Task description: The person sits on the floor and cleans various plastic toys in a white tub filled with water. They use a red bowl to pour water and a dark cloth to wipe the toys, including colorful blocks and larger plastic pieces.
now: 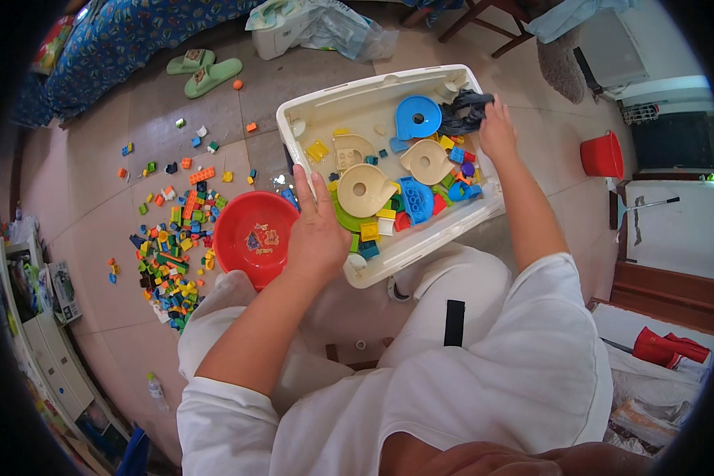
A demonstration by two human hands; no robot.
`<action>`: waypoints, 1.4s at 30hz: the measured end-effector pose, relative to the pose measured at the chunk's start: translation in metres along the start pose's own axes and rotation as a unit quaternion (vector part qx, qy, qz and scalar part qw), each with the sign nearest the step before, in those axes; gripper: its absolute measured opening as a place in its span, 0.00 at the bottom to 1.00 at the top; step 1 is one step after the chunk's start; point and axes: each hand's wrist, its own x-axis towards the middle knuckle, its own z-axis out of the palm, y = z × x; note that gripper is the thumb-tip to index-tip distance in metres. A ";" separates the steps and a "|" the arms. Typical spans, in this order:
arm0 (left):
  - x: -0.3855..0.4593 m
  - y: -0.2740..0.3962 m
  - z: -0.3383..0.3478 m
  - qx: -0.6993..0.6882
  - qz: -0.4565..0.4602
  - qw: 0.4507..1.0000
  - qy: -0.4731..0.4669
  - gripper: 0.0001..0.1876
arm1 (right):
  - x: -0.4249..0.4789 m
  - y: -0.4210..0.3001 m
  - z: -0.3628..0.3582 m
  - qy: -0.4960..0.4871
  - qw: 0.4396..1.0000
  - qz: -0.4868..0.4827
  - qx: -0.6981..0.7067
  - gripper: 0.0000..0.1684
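Observation:
A white plastic storage bin (327, 102) sits tilted before me, with a shallow layer of water and toy building pieces in it. My left hand (320, 235) grips its left wall, two fingers extended along the rim. At the right wall, my right hand (500, 128) holds a crumpled black cloth (465, 112) that hangs into the bin. Inside lie a blue round slide piece (418, 118), beige curved pieces (363, 190), a blue studded piece (416, 199) and several small bricks. A red plastic basin (244, 217) with a printed bottom stands left of the bin, close to my left hand.
Many loose toy bricks (172, 256) are spread over the tiled floor at left. Green slippers (214, 77) and an orange ball (238, 84) lie beyond. A red bucket (602, 154) stands at right, a plastic bottle (157, 391) at lower left, a shelf unit (50, 351) along the left.

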 end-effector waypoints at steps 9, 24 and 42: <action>0.002 -0.006 0.005 0.018 0.016 1.000 0.005 0.49 | 0.131 -0.021 0.046 0.059 0.962 -0.060 0.260 0.25; -0.001 -0.008 0.004 -0.009 0.058 0.998 0.037 0.48 | 0.055 -0.198 -0.009 0.072 0.940 -0.261 0.206 0.20; -0.003 -0.013 0.008 -0.003 0.069 0.996 0.062 0.45 | 0.067 -0.328 -0.068 -0.322 0.872 -0.365 0.052 0.33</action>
